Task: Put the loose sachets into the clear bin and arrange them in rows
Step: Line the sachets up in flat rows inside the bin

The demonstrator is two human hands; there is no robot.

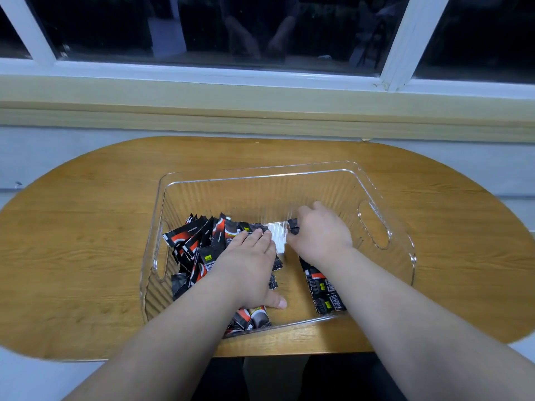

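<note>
A clear ribbed bin (385,198) with cut-out handles stands on the wooden table. Several black-and-red sachets (191,241) lie heaped in its left half. My left hand (249,267) lies flat with straight fingers on top of that heap, thumb out to the right. My right hand (321,233) is inside the bin near its middle, fingers curled round a black sachet (293,227) whose end sticks out to the left. Beneath my right forearm, a couple of sachets (324,290) lie side by side along the bin floor.
The oval wooden table (86,227) is bare to the left and right of the bin. A yellow sill (260,111) and a dark window run along the far side. The table's near edge sits just below the bin.
</note>
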